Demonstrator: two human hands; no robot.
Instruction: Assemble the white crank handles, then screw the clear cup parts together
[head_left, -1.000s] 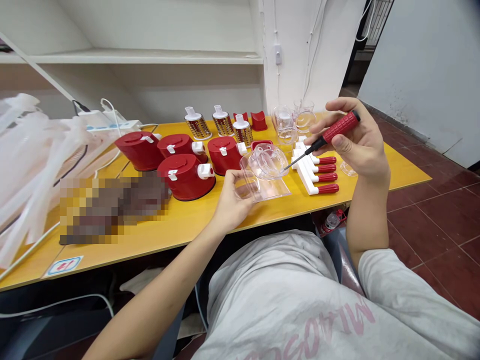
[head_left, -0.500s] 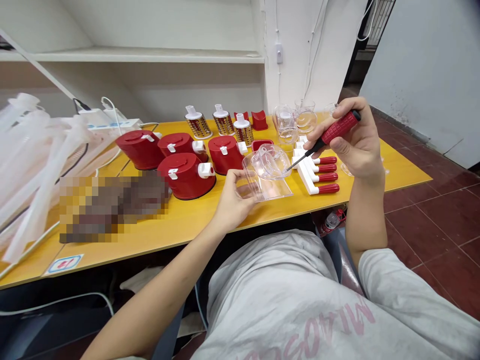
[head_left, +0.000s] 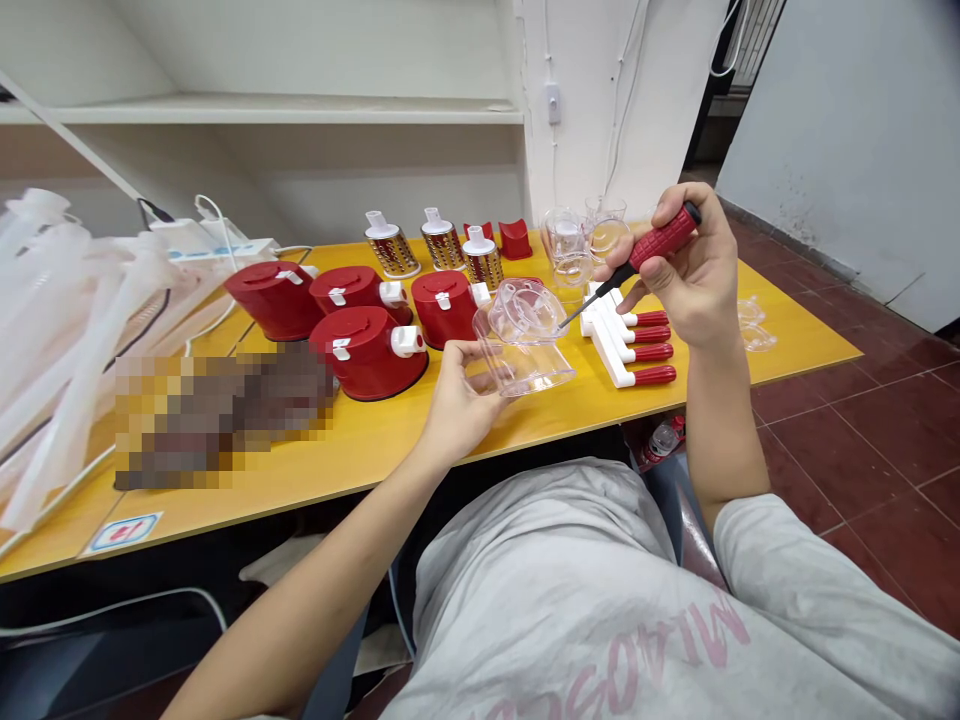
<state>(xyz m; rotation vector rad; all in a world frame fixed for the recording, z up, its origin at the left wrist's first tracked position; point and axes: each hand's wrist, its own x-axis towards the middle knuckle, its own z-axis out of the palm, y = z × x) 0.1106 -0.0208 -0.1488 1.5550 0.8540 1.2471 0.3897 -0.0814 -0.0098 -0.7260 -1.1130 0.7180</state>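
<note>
Near the table's front edge, my left hand (head_left: pixel 466 398) grips a clear plastic housing (head_left: pixel 529 345) with a round opening on top. My right hand (head_left: pixel 697 265) is closed around the red and black handle of a screwdriver (head_left: pixel 660 243). Its thin metal shaft slants down to the left, and the tip is at the right side of the clear housing; whether it touches the plastic I cannot tell. Just to the right, white crank arms with red grips (head_left: pixel 651 352) lie in a row.
Several red round bases (head_left: pixel 367 355) with white fittings stand left of my hands. Metal grater drums (head_left: pixel 391 250) with white stems and red pieces (head_left: pixel 515 239) are behind. More clear housings (head_left: pixel 574 245) stand at the back. Plastic bags (head_left: pixel 67 330) and a power strip (head_left: pixel 225 250) occupy the left.
The clear housing has tilted in my left hand, so its round opening is turned differently. My right hand and the screwdriver have shifted slightly left with it.
</note>
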